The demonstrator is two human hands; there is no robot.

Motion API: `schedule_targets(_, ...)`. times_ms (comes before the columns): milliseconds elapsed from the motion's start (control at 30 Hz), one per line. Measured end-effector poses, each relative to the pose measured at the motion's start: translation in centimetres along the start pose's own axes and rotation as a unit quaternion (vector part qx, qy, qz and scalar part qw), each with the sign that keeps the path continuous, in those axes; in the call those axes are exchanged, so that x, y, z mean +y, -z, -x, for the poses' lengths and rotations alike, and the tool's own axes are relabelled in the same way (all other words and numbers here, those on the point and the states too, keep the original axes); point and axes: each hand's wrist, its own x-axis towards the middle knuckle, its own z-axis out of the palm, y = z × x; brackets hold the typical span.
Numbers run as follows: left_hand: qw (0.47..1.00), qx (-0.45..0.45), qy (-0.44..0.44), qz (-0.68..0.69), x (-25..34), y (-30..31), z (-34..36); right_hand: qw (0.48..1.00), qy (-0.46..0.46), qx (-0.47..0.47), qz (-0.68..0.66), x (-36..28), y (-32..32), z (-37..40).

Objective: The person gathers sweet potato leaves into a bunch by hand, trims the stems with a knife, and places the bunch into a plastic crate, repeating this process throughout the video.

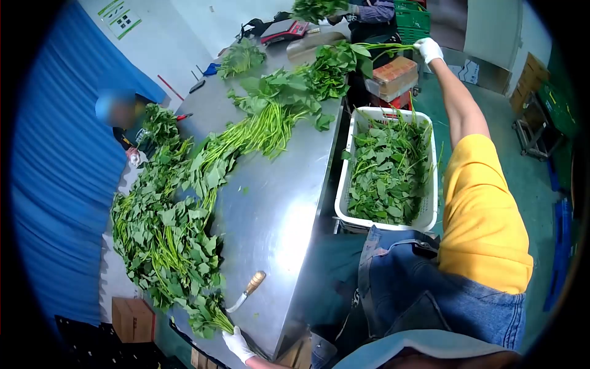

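My right hand (429, 50), in a white glove, reaches out past the far end of the table and is closed on long green stems of leafy greens (393, 47). Their leaves hang toward the table's far corner. At the near end of the table, my gloved left hand (238, 344) is closed round the stem ends of a bunch of leafy greens (212, 315). A curved knife (254, 283) with a wooden handle lies on the metal table (276, 215) near that bunch. A long heap of leafy greens (166, 234) runs along the table's left side.
Beside the table stands a white basket (342, 206) holding loose greens. Beyond it are a cardboard box (393, 77) and green crates (413, 21). A red scale (284, 32) sits at the far end. Co-workers stand at the left (132, 126) and far end (375, 15).
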Motion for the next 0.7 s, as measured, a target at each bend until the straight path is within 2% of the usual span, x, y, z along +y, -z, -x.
schedule_targets(67,0.999,-0.014,-0.014,0.046,0.0,0.3,0.3,0.999,-0.021,-0.003,-0.045,1.8,-0.2,0.7)
schedule_targets(133,0.994,-0.019,-0.038,0.099,-0.4,0.2,0.3,0.981,-0.063,-0.047,-0.175,2.0,0.2,2.0)
schedule_targets(167,0.993,-0.017,-0.037,0.111,-0.5,0.0,0.2,0.978,-0.089,-0.077,-0.170,2.4,1.0,2.6)
schedule_targets(200,0.992,-0.016,-0.034,0.119,-0.5,0.0,0.2,0.982,-0.085,-0.059,-0.155,2.9,1.0,3.2)
schedule_targets(333,0.994,-0.017,-0.054,0.091,-1.1,0.0,0.0,0.966,-0.107,-0.090,-0.218,8.0,-0.5,3.5)
schedule_targets(400,0.991,-0.011,-0.051,0.121,0.0,0.4,1.0,0.981,-0.111,-0.066,-0.141,8.5,-0.1,5.3)
schedule_targets(467,0.993,-0.022,-0.054,0.099,-1.4,-0.1,-0.1,0.988,-0.076,-0.071,-0.112,10.0,-0.1,6.3)
schedule_targets(533,0.991,-0.003,-0.062,0.116,-2.4,-0.7,-0.6,0.982,-0.038,-0.133,-0.132,14.5,-1.5,4.9)
schedule_targets(600,0.992,-0.026,-0.045,0.119,-1.3,-0.1,0.0,0.985,-0.083,-0.092,-0.120,16.4,-3.0,5.9)
schedule_targets(700,0.995,-0.025,-0.037,0.092,-1.2,0.1,0.1,0.966,-0.140,-0.098,-0.194,18.1,-4.6,7.9)
